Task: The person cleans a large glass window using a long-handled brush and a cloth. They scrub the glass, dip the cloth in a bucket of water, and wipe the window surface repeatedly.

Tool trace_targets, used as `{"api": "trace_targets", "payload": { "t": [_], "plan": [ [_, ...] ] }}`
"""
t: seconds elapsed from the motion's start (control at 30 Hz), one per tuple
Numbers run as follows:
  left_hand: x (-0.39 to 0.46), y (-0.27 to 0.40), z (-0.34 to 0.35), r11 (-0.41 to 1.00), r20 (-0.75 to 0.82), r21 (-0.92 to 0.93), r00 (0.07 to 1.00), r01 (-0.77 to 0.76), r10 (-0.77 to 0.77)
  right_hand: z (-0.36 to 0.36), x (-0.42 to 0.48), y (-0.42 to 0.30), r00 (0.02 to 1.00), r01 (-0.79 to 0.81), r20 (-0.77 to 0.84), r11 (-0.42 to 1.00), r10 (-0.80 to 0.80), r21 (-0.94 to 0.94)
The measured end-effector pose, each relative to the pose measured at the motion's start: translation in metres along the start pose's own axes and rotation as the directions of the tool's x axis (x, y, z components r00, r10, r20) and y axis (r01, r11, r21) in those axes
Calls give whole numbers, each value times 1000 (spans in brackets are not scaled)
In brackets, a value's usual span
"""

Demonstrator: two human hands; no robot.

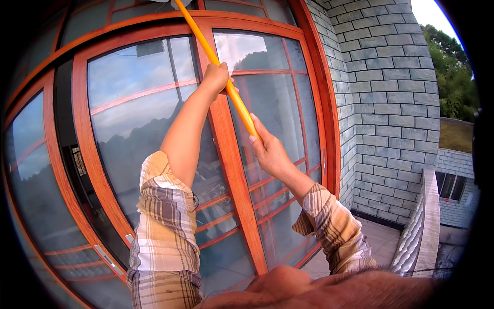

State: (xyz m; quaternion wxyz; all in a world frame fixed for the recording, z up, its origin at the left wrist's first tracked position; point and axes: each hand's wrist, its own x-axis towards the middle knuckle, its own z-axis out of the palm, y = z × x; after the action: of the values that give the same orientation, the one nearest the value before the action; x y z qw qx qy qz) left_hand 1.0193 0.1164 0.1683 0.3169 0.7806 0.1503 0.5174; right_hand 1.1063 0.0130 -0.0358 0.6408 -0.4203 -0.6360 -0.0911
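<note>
A long yellow pole [198,34] slants from the top of the view down towards the middle. My left hand [217,78] grips it at mid-length, with that arm stretched upward. Lower down, my right hand [266,145] is closed around the pole near its lower end. At the top edge, something pale grey shows at the pole's upper end, mostly cut off by the picture's rim. Behind the pole stand glazed sliding doors with reddish-brown wood-look frames [227,146]. Sky and hills are reflected in the door glass [139,116].
A dark gap [63,100] separates two door panels on the left. To the right rises a grey brick-patterned wall [393,112]. A balcony balustrade [426,220] runs along the right beside the tiled floor [380,235]. Trees [449,73] and another building [459,166] lie beyond.
</note>
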Motion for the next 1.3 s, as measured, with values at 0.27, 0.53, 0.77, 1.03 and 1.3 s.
{"api": "trace_targets", "payload": {
  "t": [0.27,0.53,0.77,1.03,1.3],
  "plan": [
    [-75,-2,-33,969,-1,225,995,99,-102,48,-65,-29,982,-154,164,917,98,369],
    [-128,10,-23,957,74,276,990,93,-117,7,-123,-67,917,-372,353,714,184,593],
    [-165,22,-1,985,231,172,972,9,-49,-51,-161,-88,879,-461,434,579,195,673],
    [-174,35,34,831,371,-556,896,4,244,-96,-192,-96,873,-486,468,158,136,860],
    [-174,49,67,622,396,-782,806,45,440,-112,-222,-121,877,-444,459,-126,142,887]
  ]
}}
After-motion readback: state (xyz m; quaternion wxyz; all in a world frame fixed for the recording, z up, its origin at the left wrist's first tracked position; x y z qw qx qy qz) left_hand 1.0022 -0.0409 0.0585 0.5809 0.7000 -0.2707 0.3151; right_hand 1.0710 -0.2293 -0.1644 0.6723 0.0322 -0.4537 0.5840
